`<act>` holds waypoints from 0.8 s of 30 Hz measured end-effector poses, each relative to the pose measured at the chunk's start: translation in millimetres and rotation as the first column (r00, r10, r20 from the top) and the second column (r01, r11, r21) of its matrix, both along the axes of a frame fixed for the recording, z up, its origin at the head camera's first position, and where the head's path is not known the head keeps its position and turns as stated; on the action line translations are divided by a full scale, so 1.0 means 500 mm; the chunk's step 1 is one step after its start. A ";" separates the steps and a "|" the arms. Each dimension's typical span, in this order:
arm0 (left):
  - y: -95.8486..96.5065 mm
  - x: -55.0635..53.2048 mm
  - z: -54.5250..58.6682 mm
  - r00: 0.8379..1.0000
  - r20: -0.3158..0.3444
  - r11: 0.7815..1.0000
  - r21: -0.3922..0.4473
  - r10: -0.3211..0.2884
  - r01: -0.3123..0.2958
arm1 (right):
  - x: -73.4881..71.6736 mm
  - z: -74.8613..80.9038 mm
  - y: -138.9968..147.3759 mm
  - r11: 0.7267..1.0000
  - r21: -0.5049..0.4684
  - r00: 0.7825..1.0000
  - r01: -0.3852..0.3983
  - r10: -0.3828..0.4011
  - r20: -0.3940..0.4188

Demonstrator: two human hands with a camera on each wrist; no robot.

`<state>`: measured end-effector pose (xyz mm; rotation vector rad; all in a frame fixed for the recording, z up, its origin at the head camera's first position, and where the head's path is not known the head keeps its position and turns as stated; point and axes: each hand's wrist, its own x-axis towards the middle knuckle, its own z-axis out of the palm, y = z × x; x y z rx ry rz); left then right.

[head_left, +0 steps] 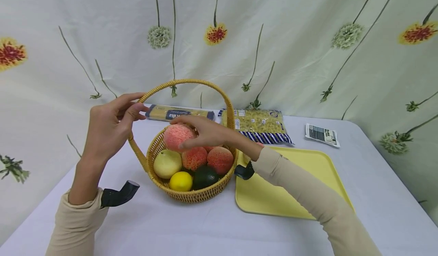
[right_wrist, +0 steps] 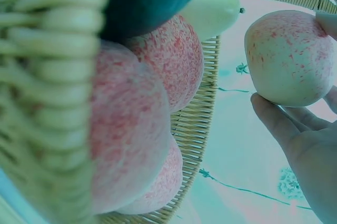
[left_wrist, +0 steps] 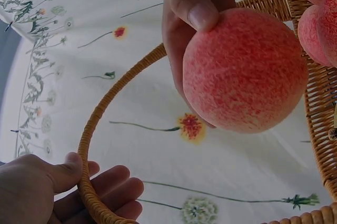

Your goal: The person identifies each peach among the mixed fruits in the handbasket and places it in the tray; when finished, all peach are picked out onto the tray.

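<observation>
A wicker basket [head_left: 191, 197] with a tall arched handle [head_left: 191, 81] stands on the table. My left hand [head_left: 111, 125] holds the left side of that handle between thumb and fingers, as the left wrist view also shows. Above the basket's back left part, my right hand [head_left: 205, 130] grips a pink peach [head_left: 178, 136], with thumb and fingers around it. Inside the basket lie several more peaches [head_left: 220, 160], a pale yellow-green pear [head_left: 167, 163], a yellow lemon [head_left: 181, 181] and a dark green avocado [head_left: 205, 177]. In the right wrist view the held peach [right_wrist: 287, 58] is apart from the other fruit.
A yellow tray [head_left: 273, 199] lies right of the basket, partly under my right forearm. Behind are a long pasta packet [head_left: 178, 112] and a bag of pasta [head_left: 260, 123]. One small white packet [head_left: 322, 135] lies at the back right. A flowered cloth [head_left: 301, 77] hangs behind the table.
</observation>
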<state>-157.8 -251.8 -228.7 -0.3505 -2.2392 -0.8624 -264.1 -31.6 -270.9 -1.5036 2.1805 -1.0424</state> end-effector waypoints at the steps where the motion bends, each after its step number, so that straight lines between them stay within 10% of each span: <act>1: 0.000 0.000 0.000 1.000 0.002 1.000 0.002 0.000 0.000 | 0.002 0.001 0.005 1.000 -0.001 1.000 0.000 0.000 -0.012; 24: -0.001 -0.002 0.000 1.000 0.001 1.000 0.007 -0.003 0.003 | 0.041 -0.037 0.123 0.998 -0.068 0.996 0.017 -0.010 0.089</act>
